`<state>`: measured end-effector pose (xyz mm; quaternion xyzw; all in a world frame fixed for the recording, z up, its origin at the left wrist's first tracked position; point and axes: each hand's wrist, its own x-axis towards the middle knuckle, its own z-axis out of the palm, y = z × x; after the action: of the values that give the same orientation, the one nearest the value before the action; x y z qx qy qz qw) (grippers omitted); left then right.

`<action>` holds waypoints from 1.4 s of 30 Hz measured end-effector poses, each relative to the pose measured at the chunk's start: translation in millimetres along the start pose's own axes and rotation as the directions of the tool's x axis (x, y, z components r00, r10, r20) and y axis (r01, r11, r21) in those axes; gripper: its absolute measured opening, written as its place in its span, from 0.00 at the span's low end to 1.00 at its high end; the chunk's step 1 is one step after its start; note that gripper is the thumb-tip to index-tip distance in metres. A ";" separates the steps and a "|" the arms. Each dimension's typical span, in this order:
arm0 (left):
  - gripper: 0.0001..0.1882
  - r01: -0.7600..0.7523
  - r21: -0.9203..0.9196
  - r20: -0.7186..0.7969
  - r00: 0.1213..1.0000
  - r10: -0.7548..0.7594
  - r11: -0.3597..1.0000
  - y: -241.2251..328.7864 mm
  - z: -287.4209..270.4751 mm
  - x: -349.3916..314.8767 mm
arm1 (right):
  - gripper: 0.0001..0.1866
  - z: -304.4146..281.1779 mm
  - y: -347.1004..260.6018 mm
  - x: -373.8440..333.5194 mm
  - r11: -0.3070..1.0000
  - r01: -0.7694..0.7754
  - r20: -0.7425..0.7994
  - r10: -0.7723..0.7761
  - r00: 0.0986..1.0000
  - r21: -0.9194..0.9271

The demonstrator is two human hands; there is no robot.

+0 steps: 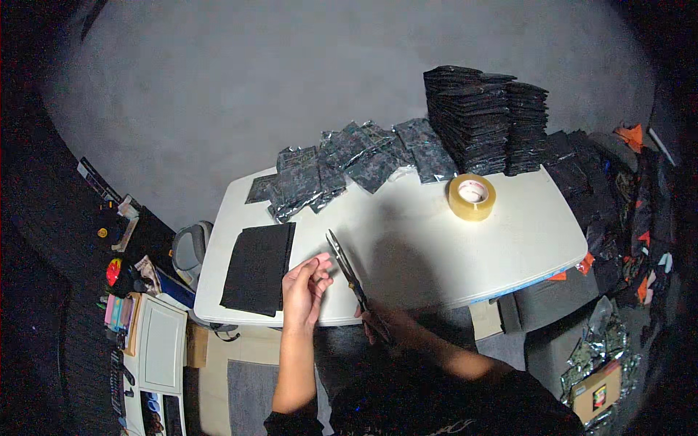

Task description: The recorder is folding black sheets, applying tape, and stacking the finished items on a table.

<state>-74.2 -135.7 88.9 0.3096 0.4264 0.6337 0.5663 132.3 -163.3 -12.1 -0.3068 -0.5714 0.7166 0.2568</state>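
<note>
My left hand (305, 288) is raised over the near edge of the white table (523, 251), palm turned to the right. Its fingers are loosely bent and apart, and I see nothing in them. A pair of scissors (344, 263) points up and away from my right hand (373, 325), which is closed round the dark handles in shadow. The scissor blades look nearly together, beside my left fingertips. Left of that hand lies a small stack of flat black sheets or bags (256, 269), its edges slightly uneven.
Shiny dark patterned packets (313, 178) lie along the table's far side. Tall stacks of black packages (469, 120) stand at the far right, with a clear tape roll (472, 197) before them. A grey chair (190, 247), white cabinet (161, 345) and cardboard box (596, 392) surround the table.
</note>
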 end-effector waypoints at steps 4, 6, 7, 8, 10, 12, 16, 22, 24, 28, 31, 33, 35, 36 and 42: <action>0.15 -0.004 0.001 0.004 1.000 0.004 1.000 -1.2 -1.6 0.1 | 0.14 0.5 12.9 2.2 0.962 -0.112 0.004 0.115 0.993 0.249; 0.15 -0.002 0.003 0.002 1.000 0.002 1.000 0.2 1.3 -0.8 | 0.14 -1.6 25.1 6.2 0.981 -0.034 -0.015 0.037 0.999 0.189; 0.15 -0.002 0.008 -0.004 1.000 0.002 1.000 0.6 1.5 -0.8 | 0.14 0.2 19.1 6.5 0.991 0.044 -0.024 -0.042 0.999 0.130; 0.15 -0.002 0.009 -0.006 1.000 0.002 1.000 0.3 0.9 -0.5 | 0.14 0.7 13.2 4.6 0.990 0.043 -0.022 -0.041 0.999 0.131; 0.15 -0.002 0.003 0.001 1.000 0.002 1.000 0.2 0.3 -0.6 | 0.14 1.4 -2.4 -2.4 0.995 -0.101 -0.049 0.102 0.994 0.018; 0.15 -0.003 -0.005 0.012 1.000 0.003 1.000 -0.5 -1.1 1.4 | 0.14 -1.1 9.5 -0.4 0.999 -0.007 -0.027 0.008 1.000 0.045; 0.15 -0.007 -0.011 0.019 1.000 0.007 1.000 -1.6 -1.8 0.8 | 0.14 0.9 8.2 -1.1 0.995 0.029 -0.040 -0.025 0.999 0.090; 0.14 -0.039 -0.017 0.007 0.999 0.039 0.999 -3.0 -4.8 0.4 | 0.15 -0.3 -6.9 -1.7 1.000 -0.019 -0.019 0.019 1.000 -0.003; 0.13 -0.060 -0.043 -0.017 0.998 0.060 0.997 -3.2 -4.8 -0.3 | 0.16 0.8 -10.8 -0.5 0.998 -0.066 -0.042 0.065 0.997 -0.021; 0.17 -0.106 -0.102 -0.019 0.994 0.105 0.989 -10.4 -9.8 1.2 | 0.17 2.5 -16.2 -7.4 0.997 -0.027 -0.070 0.022 0.997 -0.068; 0.24 -0.068 -0.135 0.068 0.995 0.077 0.989 -21.1 -13.7 6.0 | 0.18 1.8 -6.0 -1.4 0.999 0.015 -0.075 -0.018 0.997 -0.050; 0.27 -0.096 -0.233 0.145 0.981 0.133 0.968 -26.5 -1.2 5.7 | 0.17 2.4 -10.7 -3.3 0.999 -0.002 -0.068 -0.002 0.998 -0.051; 0.28 -0.086 -0.268 0.184 0.973 0.138 0.959 -28.9 1.3 8.2 | 0.16 1.2 -9.7 -4.5 0.998 -0.018 -0.062 0.014 0.998 -0.054; 0.27 -0.076 -0.284 0.185 0.974 0.132 0.956 -29.7 3.5 9.3 | 0.16 -1.2 1.1 -1.9 0.997 -0.053 -0.048 0.056 0.997 0.054; 0.26 -0.092 -0.232 0.141 0.982 0.127 0.968 -37.2 5.6 18.3 | 0.20 -1.5 16.4 4.7 0.984 -0.074 -0.033 0.080 0.996 0.164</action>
<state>-55.4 -116.8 56.5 0.3153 0.2891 0.6822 0.5930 129.8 -162.4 -29.1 -0.3209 -0.4935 0.7639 0.2644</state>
